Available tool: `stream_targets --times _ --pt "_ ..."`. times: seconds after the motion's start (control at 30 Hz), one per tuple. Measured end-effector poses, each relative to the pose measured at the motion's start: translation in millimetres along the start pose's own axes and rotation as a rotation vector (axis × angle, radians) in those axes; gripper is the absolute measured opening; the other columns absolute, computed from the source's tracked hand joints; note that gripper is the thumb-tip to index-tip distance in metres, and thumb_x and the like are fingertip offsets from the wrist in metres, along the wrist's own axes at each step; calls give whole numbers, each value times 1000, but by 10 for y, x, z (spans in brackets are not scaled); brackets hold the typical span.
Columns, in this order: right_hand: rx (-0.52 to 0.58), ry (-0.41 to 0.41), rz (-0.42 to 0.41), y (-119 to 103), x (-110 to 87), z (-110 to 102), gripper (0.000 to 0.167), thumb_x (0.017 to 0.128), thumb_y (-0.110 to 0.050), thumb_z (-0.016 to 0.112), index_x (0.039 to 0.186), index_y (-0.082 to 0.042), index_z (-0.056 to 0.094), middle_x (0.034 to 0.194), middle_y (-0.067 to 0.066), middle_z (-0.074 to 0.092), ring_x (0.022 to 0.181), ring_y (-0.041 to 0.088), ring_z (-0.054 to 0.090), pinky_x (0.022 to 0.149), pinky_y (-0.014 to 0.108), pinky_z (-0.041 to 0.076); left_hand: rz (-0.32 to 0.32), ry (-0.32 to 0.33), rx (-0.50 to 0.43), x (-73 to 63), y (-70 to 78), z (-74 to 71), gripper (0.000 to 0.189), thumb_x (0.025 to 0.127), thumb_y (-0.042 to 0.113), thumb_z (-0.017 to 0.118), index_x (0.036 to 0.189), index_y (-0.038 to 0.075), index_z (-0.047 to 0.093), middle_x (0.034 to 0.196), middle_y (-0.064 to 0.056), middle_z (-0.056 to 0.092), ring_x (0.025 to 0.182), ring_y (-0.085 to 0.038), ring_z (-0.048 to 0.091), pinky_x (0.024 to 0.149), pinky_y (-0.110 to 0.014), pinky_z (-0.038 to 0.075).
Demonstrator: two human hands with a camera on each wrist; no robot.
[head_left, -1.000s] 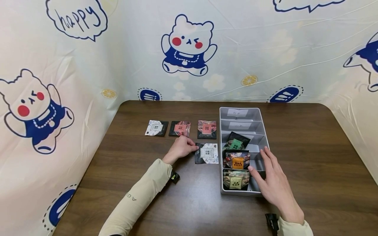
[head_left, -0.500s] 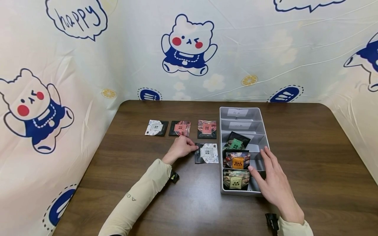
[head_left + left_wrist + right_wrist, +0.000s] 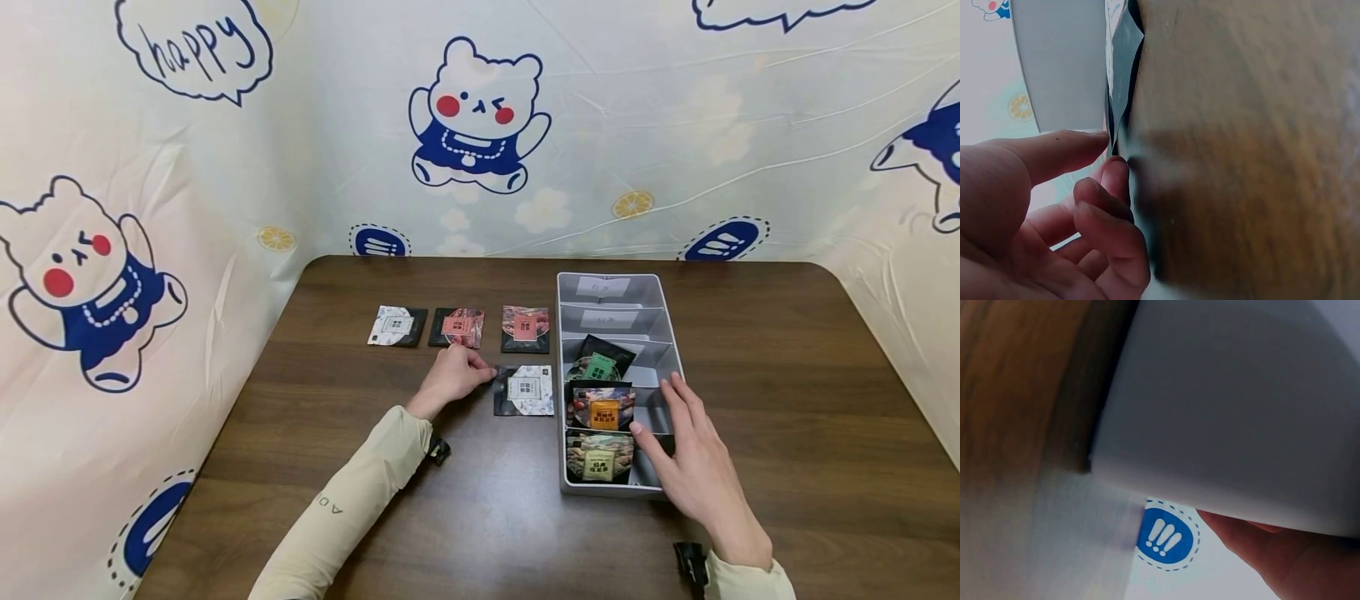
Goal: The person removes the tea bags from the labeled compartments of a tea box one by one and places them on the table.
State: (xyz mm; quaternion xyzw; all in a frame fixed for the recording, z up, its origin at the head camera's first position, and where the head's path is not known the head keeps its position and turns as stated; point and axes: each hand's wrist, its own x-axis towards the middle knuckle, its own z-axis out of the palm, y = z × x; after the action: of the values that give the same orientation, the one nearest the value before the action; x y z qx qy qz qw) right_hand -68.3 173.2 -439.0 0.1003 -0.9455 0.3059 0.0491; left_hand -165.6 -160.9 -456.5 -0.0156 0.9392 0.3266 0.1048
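Observation:
My left hand pinches the left edge of a black-and-white tea sachet lying on the table, thumb and index finger at its dark corner. In the left wrist view the sachet appears edge-on, slightly raised near the fingertips. A grey divided box stands just right of it. My right hand rests over the box's right wall with fairly straight fingers; its thumb reaches inside beside an orange-labelled sachet. Green-labelled and yellow-green-labelled sachets also stand in compartments.
Behind my left hand lie another white sachet and two red ones, the left red sachet and the right red sachet. The box's back compartments carry paper labels. A printed curtain encloses the wooden table.
My left hand has shifted slightly left, and the white sachet has slid a little the same way. The right hand and the box stay where they were.

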Motion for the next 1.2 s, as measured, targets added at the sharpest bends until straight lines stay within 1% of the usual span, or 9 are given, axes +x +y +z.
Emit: stream_targets --times 0.13,0.33,0.47,0.6,0.83,0.97,1.2 --pt "-4 3 2 3 -6 5 71 95 -39 58 148 -1 31 157 19 24 134 47 35 98 66 34 27 11 15 -3 1 8 15 84 26 72 75 14 74 78 2 71 68 -12 59 66 -28 48" --pt "-2 6 0 6 -13 10 71 95 -39 58 148 -1 31 156 19 24 133 47 36 97 65 35 59 41 31 13 8 8 20 87 28 70 72 15 72 74 3 69 66 -12 58 66 -29 47" --pt "-1 5 0 6 -13 10 71 95 -39 58 148 -1 31 156 19 24 133 47 35 97 65 34 86 56 11 21 56 -14 21 88 28 68 73 15 73 77 2 68 68 -12 58 68 -29 47" --pt "1 6 -4 9 -10 13 71 95 -39 59 148 0 31 157 19 24 134 47 35 98 65 34 117 52 -32 25 121 -28 18 89 27 67 80 14 74 79 1 69 69 -12 57 68 -28 46" --pt "6 8 -12 13 1 16 71 95 -39 59 148 0 31 157 19 24 134 46 35 97 65 34 202 31 -124 17 306 -35 16 92 25 65 91 11 73 82 1 69 70 -11 56 68 -27 45" --pt "2 5 -11 12 7 11 71 95 -39 59 148 0 31 157 19 24 135 46 34 98 66 34 255 34 -171 8 448 -33 15 92 25 65 94 12 73 83 1 68 71 -11 55 68 -26 44" --pt "-2 3 -7 7 5 0 71 95 -39 58 148 -1 31 156 20 24 135 46 34 98 66 34 315 46 -191 -20 708 -3 13 93 25 64 98 17 72 88 3 68 66 -11 52 65 -25 42"
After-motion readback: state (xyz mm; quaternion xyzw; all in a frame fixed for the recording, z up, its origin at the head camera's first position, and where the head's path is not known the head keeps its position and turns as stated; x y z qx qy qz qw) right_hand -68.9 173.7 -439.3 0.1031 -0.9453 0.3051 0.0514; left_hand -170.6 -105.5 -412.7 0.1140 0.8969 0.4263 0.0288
